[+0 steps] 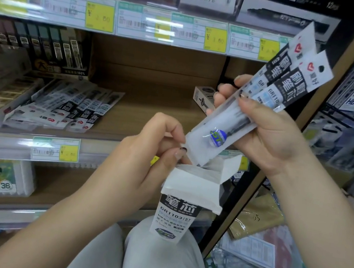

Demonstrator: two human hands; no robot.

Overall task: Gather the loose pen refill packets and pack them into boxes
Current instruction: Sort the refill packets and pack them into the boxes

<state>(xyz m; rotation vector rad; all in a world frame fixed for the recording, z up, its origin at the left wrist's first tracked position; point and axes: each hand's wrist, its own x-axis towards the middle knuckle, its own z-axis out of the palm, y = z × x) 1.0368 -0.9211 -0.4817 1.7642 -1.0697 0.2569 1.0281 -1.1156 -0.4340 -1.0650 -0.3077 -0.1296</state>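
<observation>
Two hands work in front of a shop shelf. The right hand (262,129) grips a small bundle of refill packets (267,97), fingers curled round its middle; two packet headers fan out at the upper end, each with a red heart mark, though the bundle may hold more than the two that show. The packets tilt steeply, their clear lower ends pointing down into the mouth of one open box (179,208). A round blue sticker (217,137) shows through the clear plastic near the lower end.

The left hand (143,163) pinches at the top of the box, thumb and forefinger closed near the bottom corner of the packets and the box's raised white flap; which of the two it pinches I cannot tell. The box stands upright on the person's lap, printed black and white with the code GR1103, its white flaps spread open.

On the middle shelf (148,103) behind lies a loose pile of more refill packets (68,109), overlapping flat in a fan; roughly eight or nine headers show, too blurred to count exactly. Just beside the right hand's fingers, one small carton (204,96) stands on the same shelf. Yellow price tags (100,17) run along the shelf edge above; four are readable as tags there.
</observation>
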